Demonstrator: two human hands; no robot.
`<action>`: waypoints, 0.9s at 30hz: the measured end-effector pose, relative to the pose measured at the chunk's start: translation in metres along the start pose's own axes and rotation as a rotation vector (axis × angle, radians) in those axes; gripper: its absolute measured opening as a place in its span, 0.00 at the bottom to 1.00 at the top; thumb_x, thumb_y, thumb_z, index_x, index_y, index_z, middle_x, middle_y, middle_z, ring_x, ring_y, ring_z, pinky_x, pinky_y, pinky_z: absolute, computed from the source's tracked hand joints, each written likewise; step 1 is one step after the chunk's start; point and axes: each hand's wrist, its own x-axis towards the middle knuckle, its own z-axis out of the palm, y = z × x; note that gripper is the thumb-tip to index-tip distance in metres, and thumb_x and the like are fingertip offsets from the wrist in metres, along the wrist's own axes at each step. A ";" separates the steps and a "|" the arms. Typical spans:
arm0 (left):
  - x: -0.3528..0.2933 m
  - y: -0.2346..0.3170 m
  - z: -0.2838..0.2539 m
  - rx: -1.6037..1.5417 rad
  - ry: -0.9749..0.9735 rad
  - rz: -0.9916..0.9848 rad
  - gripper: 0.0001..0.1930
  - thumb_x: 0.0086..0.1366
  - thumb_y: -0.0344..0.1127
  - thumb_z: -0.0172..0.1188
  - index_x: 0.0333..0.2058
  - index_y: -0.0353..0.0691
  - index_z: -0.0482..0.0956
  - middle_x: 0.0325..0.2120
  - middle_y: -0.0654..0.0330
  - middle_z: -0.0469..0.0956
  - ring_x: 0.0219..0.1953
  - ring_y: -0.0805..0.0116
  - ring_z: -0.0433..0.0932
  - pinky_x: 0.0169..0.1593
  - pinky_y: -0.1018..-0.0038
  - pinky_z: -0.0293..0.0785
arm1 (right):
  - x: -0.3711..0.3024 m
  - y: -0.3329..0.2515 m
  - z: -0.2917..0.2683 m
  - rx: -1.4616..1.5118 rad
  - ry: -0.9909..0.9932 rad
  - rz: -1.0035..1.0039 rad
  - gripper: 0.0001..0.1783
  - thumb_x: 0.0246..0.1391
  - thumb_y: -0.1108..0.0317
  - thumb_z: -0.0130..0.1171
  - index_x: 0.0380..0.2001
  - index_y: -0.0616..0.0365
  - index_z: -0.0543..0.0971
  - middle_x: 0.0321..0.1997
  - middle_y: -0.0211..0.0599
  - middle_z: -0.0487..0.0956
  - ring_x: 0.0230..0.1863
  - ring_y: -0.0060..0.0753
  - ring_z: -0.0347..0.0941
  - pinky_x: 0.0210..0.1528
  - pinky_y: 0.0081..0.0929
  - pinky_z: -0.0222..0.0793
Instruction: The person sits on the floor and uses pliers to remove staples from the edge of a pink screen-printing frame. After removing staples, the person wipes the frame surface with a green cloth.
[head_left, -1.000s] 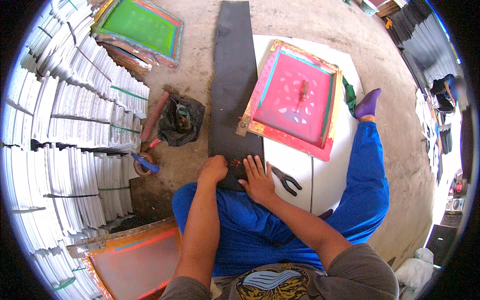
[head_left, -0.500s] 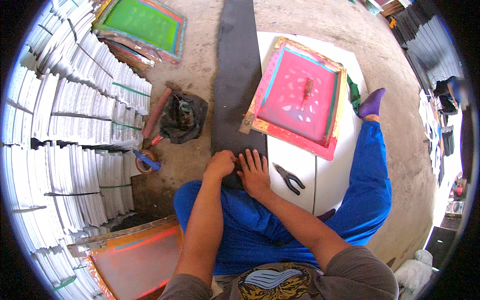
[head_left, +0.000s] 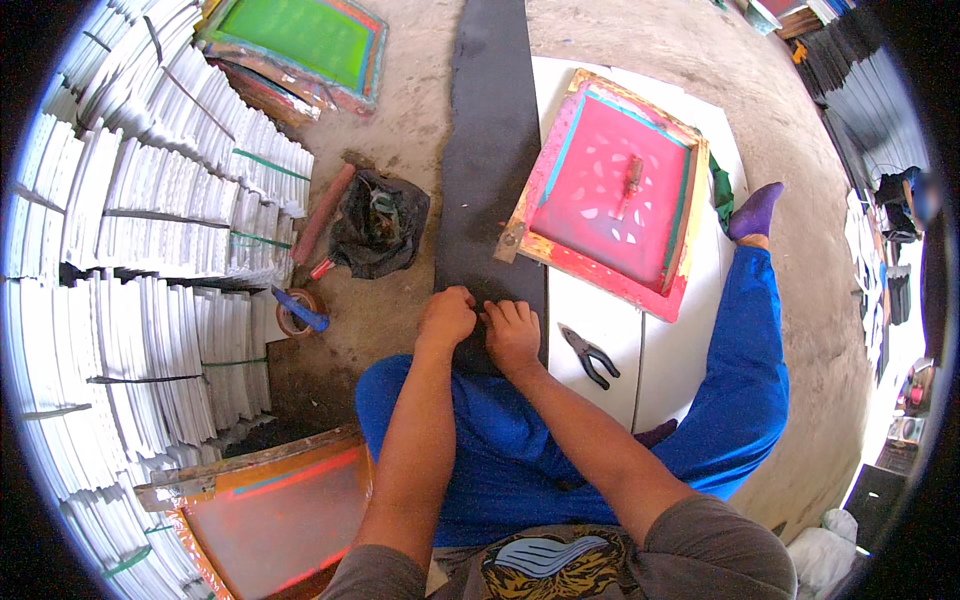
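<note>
A long black strip (head_left: 487, 130) of sheet material runs away from my lap, its near end resting by my knees. My left hand (head_left: 447, 318) is closed over its left edge, thumb and fingertips bent together. Close beside it on the strip, my right hand (head_left: 513, 335) is closed too, its fingers curled in and its thumb toward the left hand. Whatever the fingertips pinch is too small or hidden to make out. Black-handled pliers (head_left: 590, 355) lie on white boards to the right of my right hand.
A pink screen-printing frame (head_left: 610, 195) with a small handled tool (head_left: 630, 185) on it overlaps the strip's right edge. Left are a black plastic bag (head_left: 378, 225), a tape roll (head_left: 297, 314) and bundled white sheets (head_left: 160, 250). A green frame (head_left: 295, 42) lies at far left, an orange one (head_left: 280, 520) near left.
My right hand has gone from lying flat with spread fingers to curled. My left hand has lifted slightly, its fingers pinched. The whole view has shifted a little.
</note>
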 end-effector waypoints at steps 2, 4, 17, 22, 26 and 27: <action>0.005 -0.004 0.004 -0.018 0.002 0.007 0.14 0.59 0.31 0.56 0.42 0.44 0.85 0.43 0.48 0.83 0.48 0.47 0.81 0.52 0.57 0.76 | 0.000 0.001 0.000 0.046 0.066 0.000 0.15 0.50 0.65 0.64 0.41 0.56 0.82 0.35 0.34 0.75 0.39 0.40 0.71 0.38 0.36 0.66; 0.008 -0.008 0.009 -0.032 0.001 0.016 0.13 0.59 0.31 0.56 0.42 0.43 0.84 0.43 0.47 0.83 0.48 0.47 0.81 0.52 0.57 0.76 | 0.001 -0.001 -0.002 0.073 0.083 0.022 0.14 0.50 0.66 0.64 0.41 0.56 0.82 0.35 0.33 0.75 0.38 0.40 0.71 0.38 0.37 0.66; 0.008 -0.008 0.007 -0.069 0.015 0.076 0.14 0.59 0.30 0.54 0.42 0.44 0.84 0.43 0.49 0.83 0.49 0.50 0.80 0.52 0.58 0.76 | -0.002 0.007 0.016 0.052 0.083 -0.074 0.05 0.49 0.70 0.60 0.31 0.56 0.78 0.32 0.38 0.72 0.37 0.43 0.72 0.38 0.39 0.68; 0.007 -0.006 0.002 -0.116 0.053 0.084 0.14 0.59 0.29 0.54 0.43 0.43 0.84 0.43 0.49 0.83 0.48 0.49 0.81 0.51 0.58 0.76 | 0.001 0.011 0.018 -0.050 -0.046 -0.087 0.07 0.52 0.66 0.61 0.32 0.56 0.76 0.32 0.40 0.72 0.39 0.44 0.72 0.41 0.39 0.70; 0.005 -0.002 -0.001 -0.179 0.123 0.078 0.13 0.61 0.29 0.53 0.42 0.42 0.84 0.43 0.49 0.83 0.47 0.48 0.80 0.49 0.57 0.76 | 0.008 0.012 0.013 -0.017 -0.152 -0.024 0.08 0.54 0.66 0.61 0.32 0.57 0.76 0.33 0.43 0.74 0.39 0.48 0.74 0.42 0.42 0.72; 0.004 -0.001 -0.003 -0.197 0.156 0.080 0.13 0.62 0.29 0.53 0.42 0.42 0.83 0.42 0.48 0.83 0.47 0.47 0.80 0.49 0.56 0.76 | 0.012 0.011 0.010 0.054 -0.197 0.072 0.08 0.54 0.66 0.61 0.32 0.59 0.77 0.33 0.45 0.75 0.39 0.50 0.75 0.41 0.42 0.72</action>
